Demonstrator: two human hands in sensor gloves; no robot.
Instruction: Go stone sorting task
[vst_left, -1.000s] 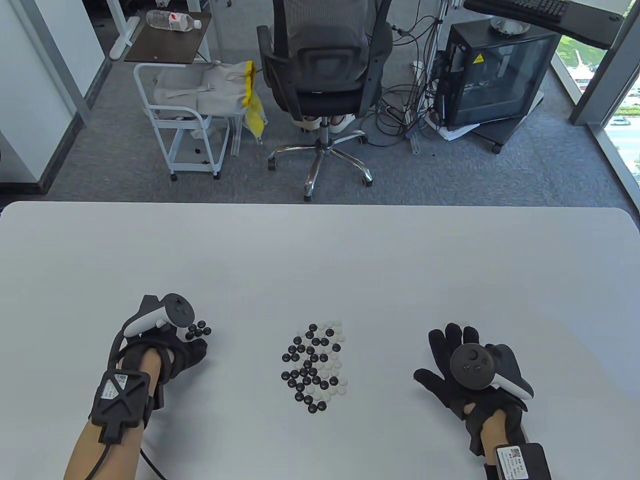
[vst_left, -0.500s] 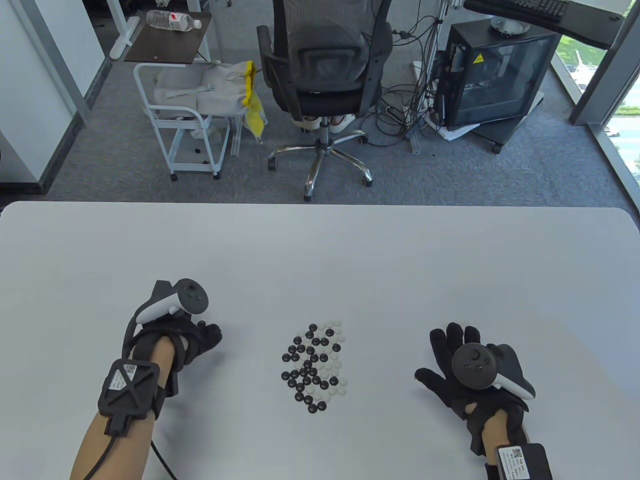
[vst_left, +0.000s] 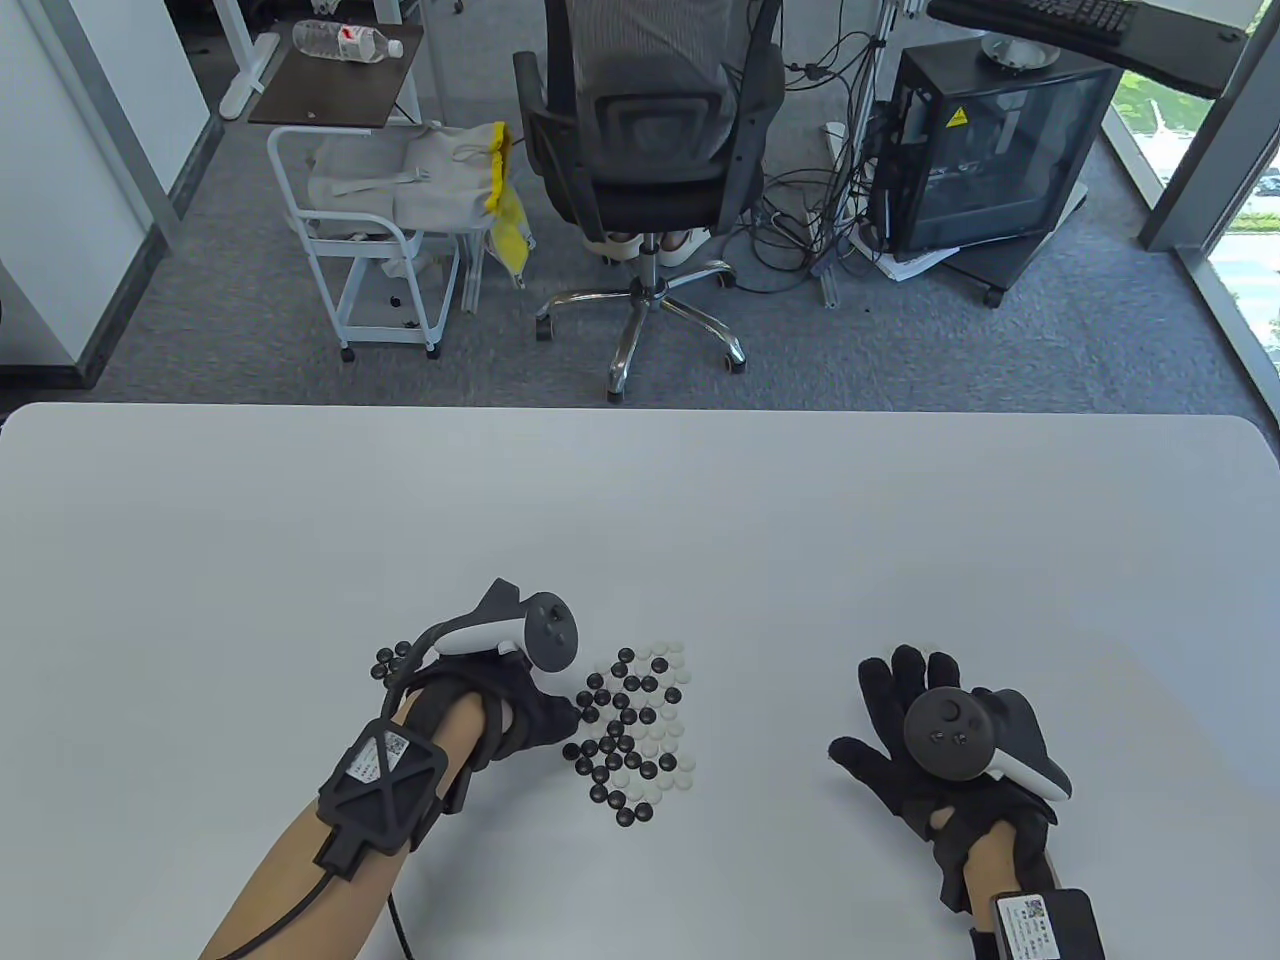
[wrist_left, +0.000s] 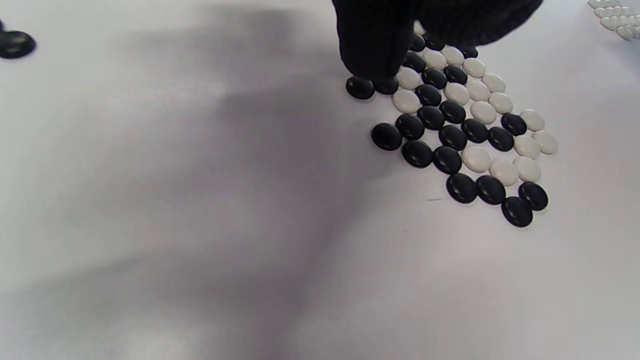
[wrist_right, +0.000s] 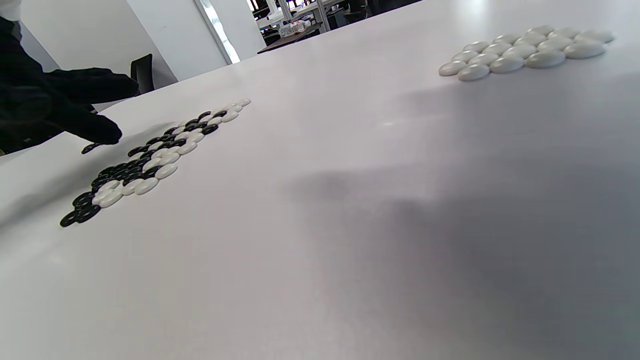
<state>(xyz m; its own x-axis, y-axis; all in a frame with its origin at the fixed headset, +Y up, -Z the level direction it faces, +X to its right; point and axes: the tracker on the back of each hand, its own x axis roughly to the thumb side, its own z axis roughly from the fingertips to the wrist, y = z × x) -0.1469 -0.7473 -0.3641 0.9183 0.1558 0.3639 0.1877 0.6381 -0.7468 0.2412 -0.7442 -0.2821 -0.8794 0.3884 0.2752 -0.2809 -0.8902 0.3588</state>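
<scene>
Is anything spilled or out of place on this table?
Nothing stands out. The mixed stones lie flat in one patch, the sorted black stones and white stones in tidy groups on the table.

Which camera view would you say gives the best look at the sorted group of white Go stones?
The right wrist view: the sorted group of white Go stones lies unobstructed at upper right. The left wrist view catches only its edge in the top right corner; in the table view the right hand hides it.

Glossy smooth stones (wrist_left: 452, 135) on matt white table (vst_left: 640, 520).
</scene>
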